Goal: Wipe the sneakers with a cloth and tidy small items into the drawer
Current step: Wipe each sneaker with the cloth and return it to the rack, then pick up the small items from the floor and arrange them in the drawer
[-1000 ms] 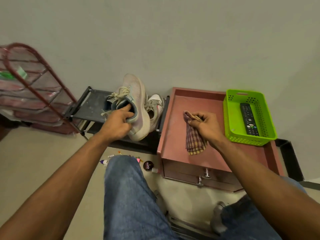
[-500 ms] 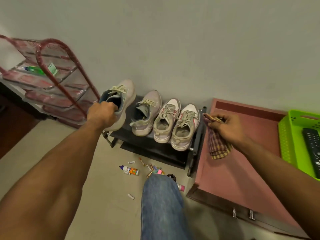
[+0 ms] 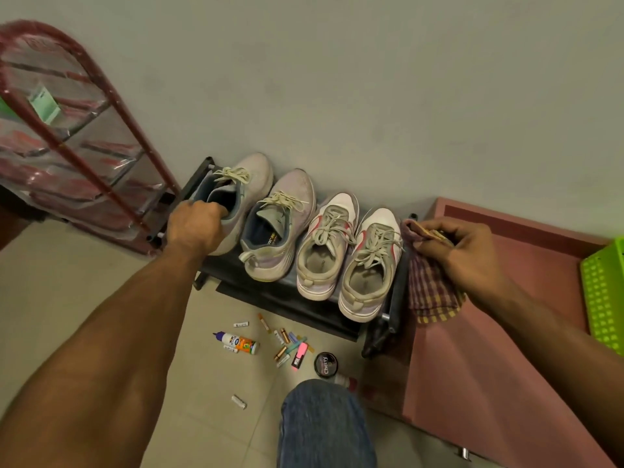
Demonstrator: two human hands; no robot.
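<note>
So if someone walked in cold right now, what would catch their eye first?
Four sneakers in a row on the low black rack by the wall, the left hand gripping the leftmost sneaker. The right hand holds a checked cloth over the pink cabinet. Small items litter the floor.

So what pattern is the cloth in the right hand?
The cloth is maroon and yellow checked, clearest in the head view.

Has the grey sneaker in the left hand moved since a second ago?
Yes. The grey sneaker, gripped by the left hand, has gone from tilted up off the shoe rack to sitting at its left end, beside the other three sneakers.
</note>
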